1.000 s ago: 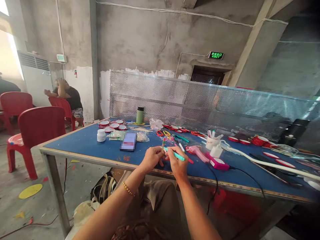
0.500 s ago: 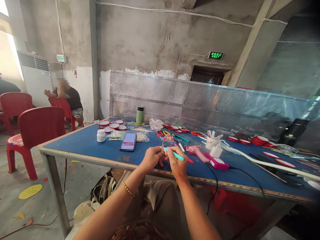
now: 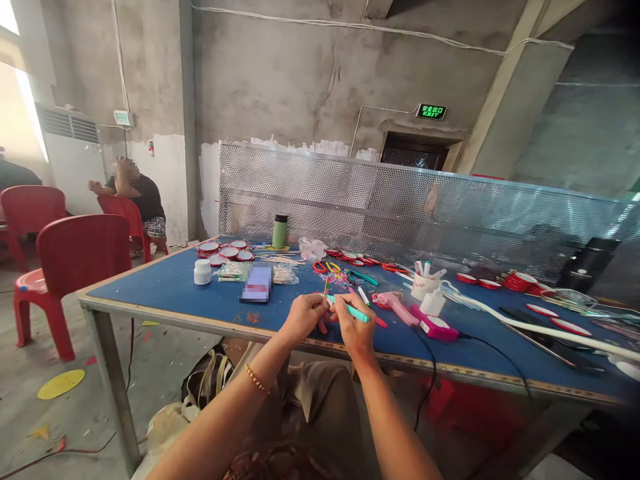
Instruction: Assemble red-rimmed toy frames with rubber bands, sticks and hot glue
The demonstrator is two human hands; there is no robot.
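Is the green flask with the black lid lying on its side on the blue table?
No, the green flask with the black lid stands upright on the blue table.

A matt blue table top (image 3: 165,288) with a metal frame, a perforated metal screen (image 3: 350,200), glossy red plastic chairs (image 3: 80,250).

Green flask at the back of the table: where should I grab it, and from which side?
I'd take the green flask around the middle of its body, below the dark cap, coming from the near side. It stands upright, a plain cylinder, with the perforated screen close behind and red-rimmed discs to its left.
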